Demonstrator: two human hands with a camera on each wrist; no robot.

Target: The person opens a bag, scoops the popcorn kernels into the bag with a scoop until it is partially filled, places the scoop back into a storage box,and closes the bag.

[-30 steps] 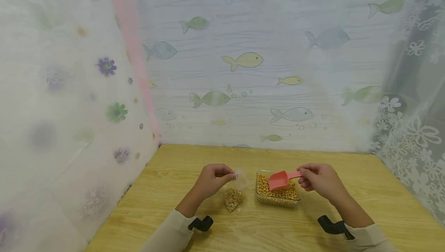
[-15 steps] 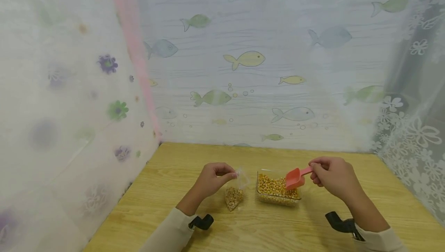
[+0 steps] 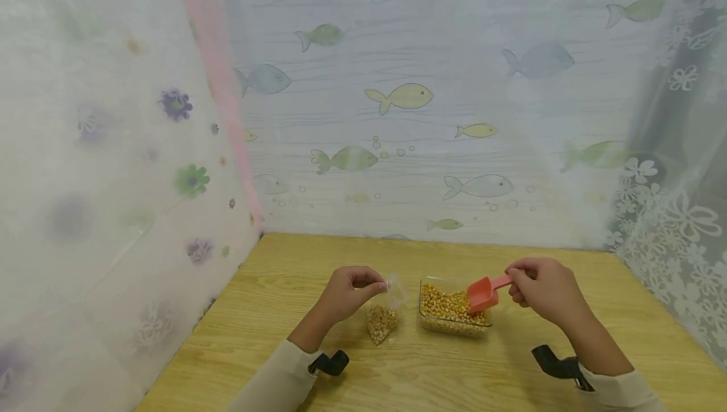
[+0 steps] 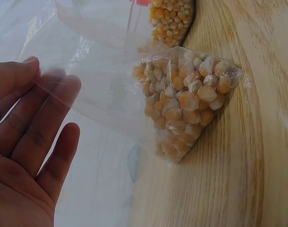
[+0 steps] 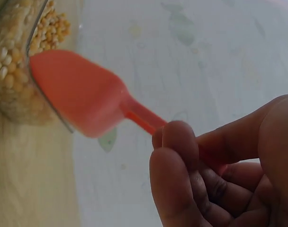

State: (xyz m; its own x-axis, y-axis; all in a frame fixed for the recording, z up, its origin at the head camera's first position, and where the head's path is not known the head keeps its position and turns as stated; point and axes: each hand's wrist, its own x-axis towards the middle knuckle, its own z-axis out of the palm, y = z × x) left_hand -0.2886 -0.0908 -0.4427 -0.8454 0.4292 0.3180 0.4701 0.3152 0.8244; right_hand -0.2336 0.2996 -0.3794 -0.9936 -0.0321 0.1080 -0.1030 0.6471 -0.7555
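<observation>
While my left hand (image 3: pixel 348 291) pinches the bag (image 3: pixel 384 314) mouth, my right hand (image 3: pixel 542 291) grips the scoop (image 3: pixel 484 293), angled into the kernel tub (image 3: pixel 452 313) right of the bag.

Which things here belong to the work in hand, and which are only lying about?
In use:
- red scoop, held by the right hand
- clear box of corn kernels
- small plastic bag, pinched by the left hand

Only around:
- wooden table
- fish-print curtain

No readable text, label, brand or number anywhere in these views.
</observation>
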